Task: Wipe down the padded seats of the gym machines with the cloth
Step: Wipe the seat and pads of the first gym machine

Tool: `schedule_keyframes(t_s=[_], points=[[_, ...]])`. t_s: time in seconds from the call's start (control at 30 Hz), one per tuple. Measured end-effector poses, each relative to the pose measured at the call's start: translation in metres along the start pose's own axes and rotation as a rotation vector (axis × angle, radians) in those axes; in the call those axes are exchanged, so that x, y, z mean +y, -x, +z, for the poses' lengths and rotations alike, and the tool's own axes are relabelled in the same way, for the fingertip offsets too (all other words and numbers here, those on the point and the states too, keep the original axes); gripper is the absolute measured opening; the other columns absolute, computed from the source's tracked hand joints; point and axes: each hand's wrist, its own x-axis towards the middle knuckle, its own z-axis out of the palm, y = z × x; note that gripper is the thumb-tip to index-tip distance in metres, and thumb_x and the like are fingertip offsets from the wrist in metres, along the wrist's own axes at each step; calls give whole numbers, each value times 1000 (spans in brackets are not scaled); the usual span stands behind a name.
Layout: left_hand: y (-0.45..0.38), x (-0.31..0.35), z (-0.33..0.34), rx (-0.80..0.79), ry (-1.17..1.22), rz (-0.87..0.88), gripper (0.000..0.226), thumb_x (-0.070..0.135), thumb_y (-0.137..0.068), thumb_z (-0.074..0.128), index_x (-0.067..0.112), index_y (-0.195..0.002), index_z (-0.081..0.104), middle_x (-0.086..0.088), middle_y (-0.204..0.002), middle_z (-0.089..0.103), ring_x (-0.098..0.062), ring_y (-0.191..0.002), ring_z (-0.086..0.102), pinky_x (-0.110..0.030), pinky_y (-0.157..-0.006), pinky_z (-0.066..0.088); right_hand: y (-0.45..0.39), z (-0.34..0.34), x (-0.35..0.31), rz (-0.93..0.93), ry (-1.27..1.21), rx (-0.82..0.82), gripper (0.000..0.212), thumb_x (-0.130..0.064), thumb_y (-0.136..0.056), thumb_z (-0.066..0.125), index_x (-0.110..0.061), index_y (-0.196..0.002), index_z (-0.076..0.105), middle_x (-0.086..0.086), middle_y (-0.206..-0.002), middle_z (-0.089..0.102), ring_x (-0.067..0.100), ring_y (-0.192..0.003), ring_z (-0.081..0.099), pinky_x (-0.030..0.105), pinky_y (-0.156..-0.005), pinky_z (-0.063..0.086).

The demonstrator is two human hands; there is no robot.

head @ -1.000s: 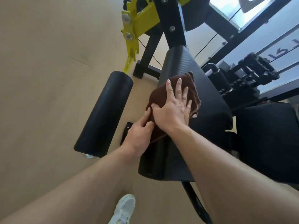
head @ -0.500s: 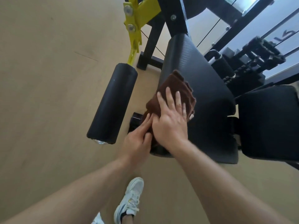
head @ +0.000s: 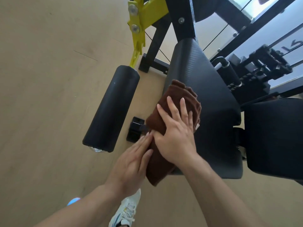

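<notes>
A brown cloth [head: 173, 108] is pressed flat-fingered by the right hand [head: 175, 135] onto the padded seat [head: 211, 102], whose length runs toward 12 o'clock, while the left hand [head: 131, 163], fingers straight, touches the cloth's edge at 7 o'clock.

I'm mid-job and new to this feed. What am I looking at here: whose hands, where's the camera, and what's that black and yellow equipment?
There is only one view, from a camera worn on the person's head, looking down at their own arms. The right hand lies flat, fingers spread, pressing a folded brown cloth onto the black padded seat of a gym machine. The left hand rests with straight fingers on the cloth's near edge, which hangs over the seat's side. Left of the seat is a black foam roller pad on a yellow metal arm. A second black pad sits at the right, with stacked weights behind it. Below is a tan floor and the person's white shoe.
</notes>
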Motion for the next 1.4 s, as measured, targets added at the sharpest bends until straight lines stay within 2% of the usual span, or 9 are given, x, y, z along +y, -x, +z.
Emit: schedule_keyframes(t_s=[0.17, 0.27, 0.4, 0.7, 0.8, 0.9, 1.1, 1.23, 1.4], points=[[-66, 22, -7, -37, 63, -197, 39, 58, -101, 25, 75, -135, 20, 15, -145, 52, -11, -129, 53, -43, -107, 47, -61, -11, 8, 27, 66, 59, 64, -38, -93, 55, -40, -154, 35, -13, -170, 1, 16, -153, -22, 44, -120, -22], [-102, 36, -24, -111, -84, -177, 46, 49, -105, 26, 49, -151, 26, 6, -147, 53, -16, -128, 53, -43, -109, 44, -94, -18, 14, 14, 105, 60, 60, -37, -91, 54, -39, -149, 44, -12, -169, 8, 17, -155, -17, 48, -123, -16], [-152, 49, -49, -160, -253, -186, 49, 48, -105, 28, 40, -153, 27, 2, -159, 37, -25, -141, 40, -46, -117, 34, -133, -29, 17, 19, 137, 58, 58, -34, -88, 55, -42, -145, 48, -13, -168, 15, 18, -156, -12, 49, -119, -18], [-149, 40, -25, -70, -161, -186, 49, 52, -104, 22, 47, -153, 22, -4, -122, 67, -22, -95, 64, -39, -87, 51, -183, -42, 28, -39, 254, -46, 53, -37, -88, 49, -42, -141, 54, -11, -166, 23, 20, -156, -9, 54, -120, -16], [-145, 45, -22, -29, -102, -233, 49, 52, -104, 23, 47, -153, 24, -1, -132, 63, -24, -110, 62, -44, -98, 49, -188, -43, 26, -92, 359, -90, 52, -42, -87, 46, -42, -138, 58, -9, -165, 28, 23, -156, -5, 56, -121, -15], [-133, 47, -18, -15, -145, -219, 49, 50, -105, 22, 46, -154, 23, 0, -139, 59, -22, -117, 59, -31, -95, 44, -187, -43, 19, -104, 461, -144, 51, -47, -90, 44, -38, -138, 59, -8, -163, 33, 24, -156, -3, 57, -121, -14], [-91, 29, -12, 7, -147, -228, 46, 52, -104, 26, 48, -149, 34, 4, -94, 71, -16, -84, 67, -37, -77, 55, -143, -22, 1, -93, 445, -98, 53, -48, -93, 42, -25, -137, 61, -3, -157, 44, 23, -156, 4, 54, -120, -16], [-30, 20, -6, 93, -163, -111, 39, 43, -104, 31, 52, -142, 39, 22, -70, 59, 6, -70, 62, -7, -57, 39, -85, -10, -13, -127, 341, -99, 43, -44, -96, 49, -30, -136, 60, -6, -157, 42, 22, -156, 3, 51, -116, -23], [38, 12, 10, 119, -29, -123, 44, 46, -101, 28, 40, -139, 51, 47, -79, 60, 19, -84, 60, 2, -69, 40, 23, 14, -25, -10, -41, 153, 32, -33, -97, 53, -42, -125, 65, -14, -161, 34, 16, -156, -3, 48, -124, -14]])
